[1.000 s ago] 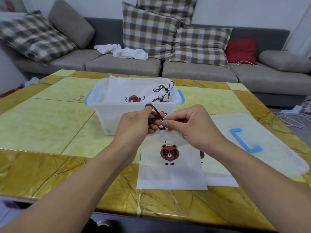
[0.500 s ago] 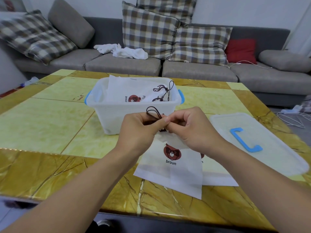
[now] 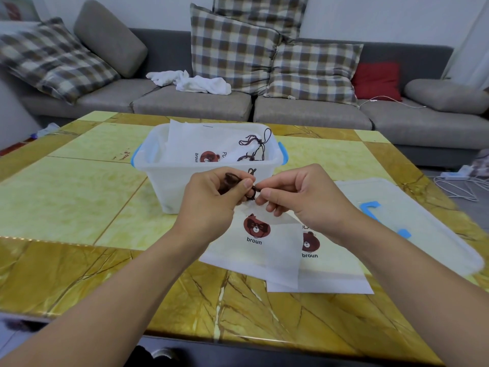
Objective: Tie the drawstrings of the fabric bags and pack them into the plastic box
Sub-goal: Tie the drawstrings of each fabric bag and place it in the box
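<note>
Since half a sec ago my hands have pulled slightly apart and the loop of cord that stood above my knuckles is now drawn down tight between the thumbs; the bag has swung, its bottom corner now pointing toward me, w/ more of the second bag showing beside it.

My left hand [image 3: 211, 205] pinches the dark brown drawstring [image 3: 252, 191] betw. thumb and curled fingers, a loop of it tucked inside the fist. My right hand [image 3: 304, 200] pinches the other end of the same cord, thumb and forefinger closed on it, other fingers curled under. Both hands are held just in front of the plastic box [image 3: 169, 186], near its front wall.

The fabric bag [image 3: 254, 250] hangs from the cord, white w/ a bear print and "broun", lower part resting on the table [image 3: 79, 197]. The second bag [image 3: 317, 274] lies flat under it, to the right. Inside the box: more bags [image 3: 211, 144], cords already knotted. Box lid [image 3: 423, 215] w/ blue handle lies flat at right on the table. Sofa [image 3: 185, 102] w/ checked cushions behind.
</note>
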### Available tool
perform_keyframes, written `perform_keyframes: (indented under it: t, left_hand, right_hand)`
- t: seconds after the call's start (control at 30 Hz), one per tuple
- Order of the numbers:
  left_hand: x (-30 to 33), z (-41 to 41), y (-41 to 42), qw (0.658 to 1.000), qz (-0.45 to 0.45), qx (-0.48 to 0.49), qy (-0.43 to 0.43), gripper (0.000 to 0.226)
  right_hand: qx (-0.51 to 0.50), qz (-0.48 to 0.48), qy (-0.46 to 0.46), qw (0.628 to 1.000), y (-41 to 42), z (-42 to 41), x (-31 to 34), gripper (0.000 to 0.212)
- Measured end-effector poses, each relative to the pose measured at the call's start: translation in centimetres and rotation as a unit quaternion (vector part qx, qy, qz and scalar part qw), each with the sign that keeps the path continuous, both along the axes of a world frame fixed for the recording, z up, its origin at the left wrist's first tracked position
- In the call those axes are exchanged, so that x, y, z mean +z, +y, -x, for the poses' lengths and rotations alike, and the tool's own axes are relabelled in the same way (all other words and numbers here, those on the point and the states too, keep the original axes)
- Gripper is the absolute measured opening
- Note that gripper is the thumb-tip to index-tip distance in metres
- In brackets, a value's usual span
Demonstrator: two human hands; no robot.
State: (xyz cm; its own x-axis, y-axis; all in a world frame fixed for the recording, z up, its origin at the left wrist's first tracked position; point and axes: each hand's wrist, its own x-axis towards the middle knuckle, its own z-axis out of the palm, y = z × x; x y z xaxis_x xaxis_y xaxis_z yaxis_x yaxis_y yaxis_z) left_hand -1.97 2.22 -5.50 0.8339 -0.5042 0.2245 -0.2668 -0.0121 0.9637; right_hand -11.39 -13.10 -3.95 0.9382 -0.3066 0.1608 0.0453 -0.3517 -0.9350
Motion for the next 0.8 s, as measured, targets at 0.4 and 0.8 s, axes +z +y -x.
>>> perform_keyframes:
  t: [0.4,0.8]
  left_hand:
    - [0.54,-0.22,0.07,0.998,0.023,-0.028,0.049,0.007]
    - [0.41,0.02,0.03,0.994,0.066,-0.021,0.080,0.009]
  right_hand:
    - [-0.019,-0.035,0.019,0.999,0.22,0.21,0.44,0.004]
    - [-0.006,-0.170,0.028,0.985,0.77,0.11,0.50,0.013]
